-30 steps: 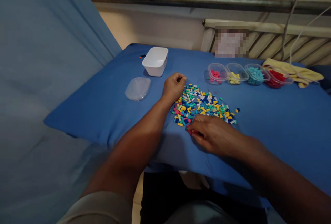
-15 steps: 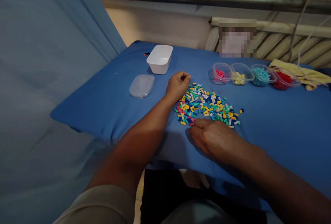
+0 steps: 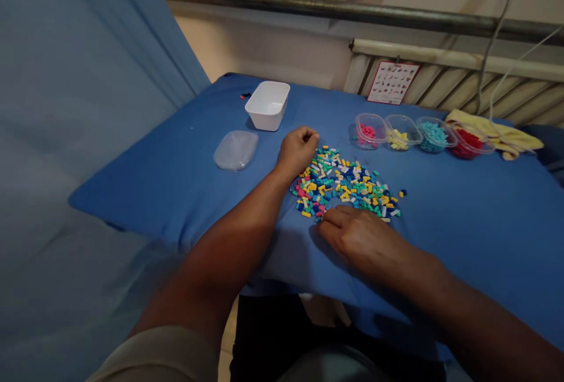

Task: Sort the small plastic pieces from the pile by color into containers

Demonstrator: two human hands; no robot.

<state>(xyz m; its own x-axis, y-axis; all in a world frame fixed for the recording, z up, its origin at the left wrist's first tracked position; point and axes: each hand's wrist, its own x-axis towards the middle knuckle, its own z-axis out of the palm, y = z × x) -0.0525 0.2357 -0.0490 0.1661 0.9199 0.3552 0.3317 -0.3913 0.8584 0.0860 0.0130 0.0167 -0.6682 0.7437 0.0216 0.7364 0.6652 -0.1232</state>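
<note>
A loose pile of small toy building bricks (image 3: 348, 185) in yellow, white, blue, teal and pink lies spread on the blue cloth-covered table (image 3: 445, 217). My left hand (image 3: 298, 151) rests at the pile's far left edge, its fingers curled closed; whatever they hold is hidden. Along the near edge, my right hand (image 3: 355, 232) has its fingers bent and pressed together, close to a few pink bricks (image 3: 321, 210). I cannot make out whether a brick is between those fingertips.
Behind the pile to the right stand clear tubs of pink (image 3: 366, 133), pale yellow (image 3: 398, 140), light blue (image 3: 434, 135) and red bricks (image 3: 467, 141). A yellow cloth (image 3: 511, 135) lies beside them. Back left are a white box (image 3: 268, 107) and a translucent lid (image 3: 237, 150).
The view has tilted up slightly and shifted right. My right hand's fingertips have moved slightly at the near edge of the pile; my left hand keeps its place, still curled.
</note>
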